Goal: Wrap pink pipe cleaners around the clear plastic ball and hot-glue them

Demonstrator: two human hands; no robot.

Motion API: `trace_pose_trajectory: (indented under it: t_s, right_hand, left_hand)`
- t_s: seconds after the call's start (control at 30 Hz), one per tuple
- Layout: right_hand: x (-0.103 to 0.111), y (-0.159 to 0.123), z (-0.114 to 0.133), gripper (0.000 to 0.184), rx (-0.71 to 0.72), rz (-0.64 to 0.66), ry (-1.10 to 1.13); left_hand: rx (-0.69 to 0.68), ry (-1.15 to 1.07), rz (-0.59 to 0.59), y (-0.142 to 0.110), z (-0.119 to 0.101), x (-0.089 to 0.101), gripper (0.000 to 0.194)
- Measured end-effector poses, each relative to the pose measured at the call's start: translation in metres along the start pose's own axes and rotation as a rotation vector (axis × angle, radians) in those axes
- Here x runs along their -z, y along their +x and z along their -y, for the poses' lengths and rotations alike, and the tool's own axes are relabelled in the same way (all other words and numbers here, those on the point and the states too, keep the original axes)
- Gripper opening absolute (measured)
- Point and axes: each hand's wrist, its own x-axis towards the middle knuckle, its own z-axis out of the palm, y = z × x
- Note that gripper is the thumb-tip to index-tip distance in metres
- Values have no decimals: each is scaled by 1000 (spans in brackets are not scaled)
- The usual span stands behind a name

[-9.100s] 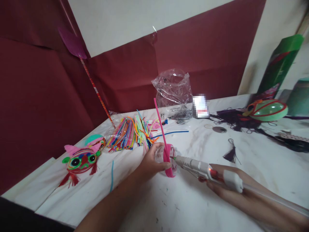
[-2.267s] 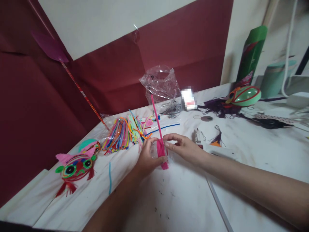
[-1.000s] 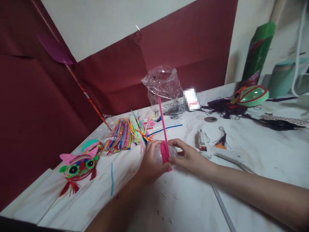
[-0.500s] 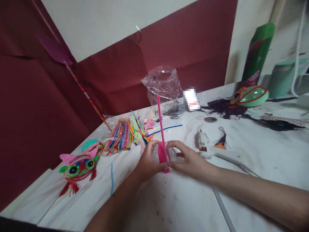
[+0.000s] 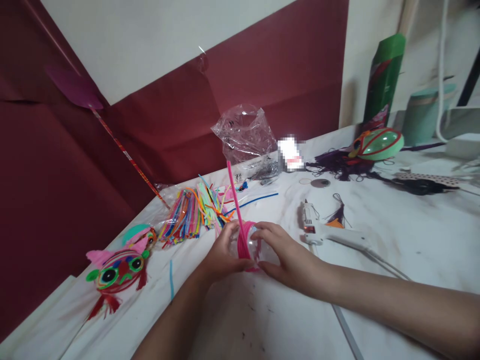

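Observation:
A clear plastic ball (image 5: 265, 251) sits between my hands just above the white table, partly hidden by my fingers. Pink pipe cleaner (image 5: 243, 245) wraps round its middle, and one straight end sticks up and leans left. My left hand (image 5: 222, 255) grips the left side, its thumb across the front of the pink strands. My right hand (image 5: 283, 252) curls round the right side with index finger and thumb on the ball. To the right lies a white hot glue gun (image 5: 343, 236).
A bundle of coloured pipe cleaners (image 5: 183, 215) lies behind my left hand, with a decorated mask-like figure (image 5: 120, 267) at the left. Further back are a plastic bag (image 5: 245, 132), a blurred phone-like screen (image 5: 290, 153) and a green balloon-like figure (image 5: 382, 144). A blue pipe cleaner (image 5: 255, 199) lies behind the ball.
The pink upright end has tilted further left and the ball has turned a little in my hands. My right-hand fingers have shifted on it. The whole view has swung slightly right.

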Motion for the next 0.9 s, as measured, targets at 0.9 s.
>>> trace_pose_trajectory:
  t_s: [0.9]
  right_hand:
    - [96, -21, -60, 16, -261, 246, -916]
  left_hand:
    - [22, -161, -27, 10, 11, 8, 84]
